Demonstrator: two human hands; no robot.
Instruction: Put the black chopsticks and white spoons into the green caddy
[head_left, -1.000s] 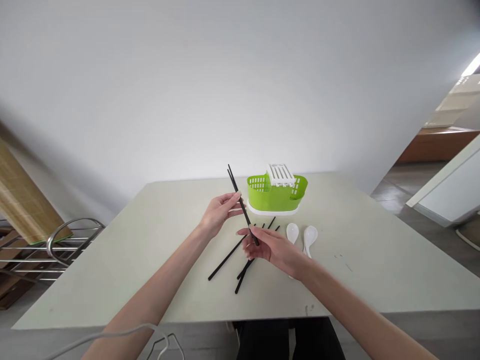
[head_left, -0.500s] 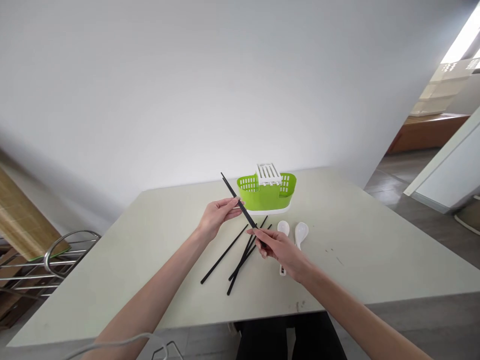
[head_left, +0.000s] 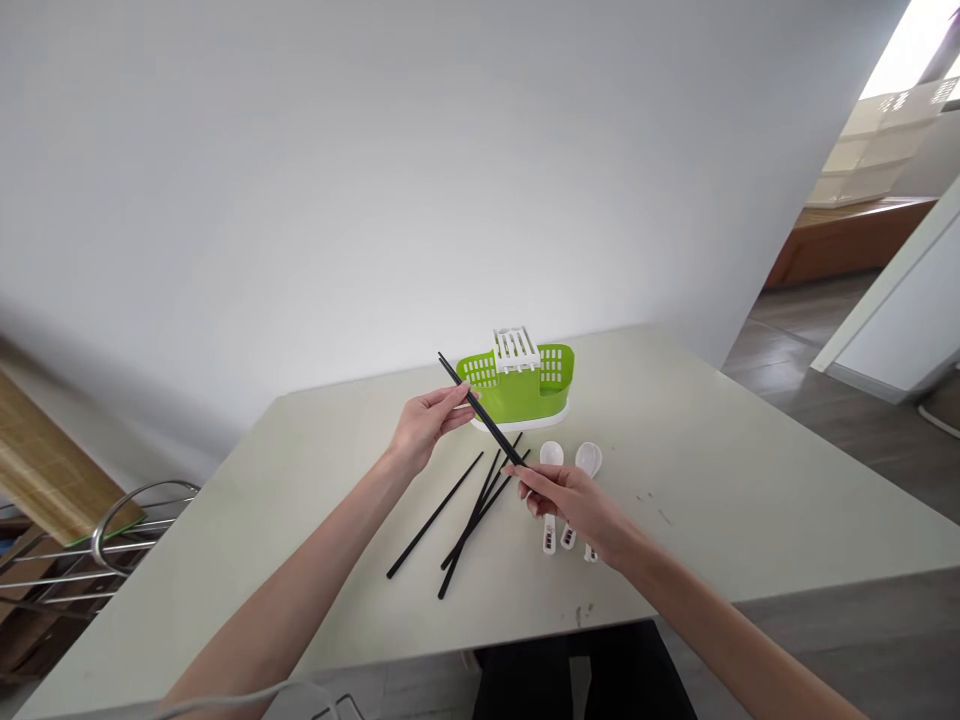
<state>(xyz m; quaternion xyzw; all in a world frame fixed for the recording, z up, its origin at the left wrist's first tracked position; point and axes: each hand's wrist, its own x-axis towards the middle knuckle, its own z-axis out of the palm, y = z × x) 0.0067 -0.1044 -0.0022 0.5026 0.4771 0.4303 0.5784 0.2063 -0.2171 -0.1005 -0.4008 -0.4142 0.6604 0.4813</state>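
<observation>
A pair of black chopsticks [head_left: 491,425] is held slanting above the table between both hands. My left hand [head_left: 429,425] pinches it toward the thin tips, and my right hand [head_left: 570,500] grips the thick ends, which its fingers partly hide. Below lie several loose black chopsticks: a single chopstick [head_left: 435,515] on the left and a crossed group [head_left: 472,530] beside it. White spoons [head_left: 551,454] rest under and around my right hand, partly covered by it. Behind the hands stands a green cutlery basket [head_left: 517,398] with a white slotted top and a white base.
The pale table [head_left: 300,480] meets a white wall [head_left: 375,200] at its far edge. A metal rack [head_left: 112,540] with a rolled bamboo mat [head_left: 52,460] stands beyond the left edge. A grey cable [head_left: 247,697] crosses near my left forearm.
The view has shifted slightly, so the table things sit further left. My right hand has moved a little along the chopsticks' thick ends, and more spoon handles show beneath it.
</observation>
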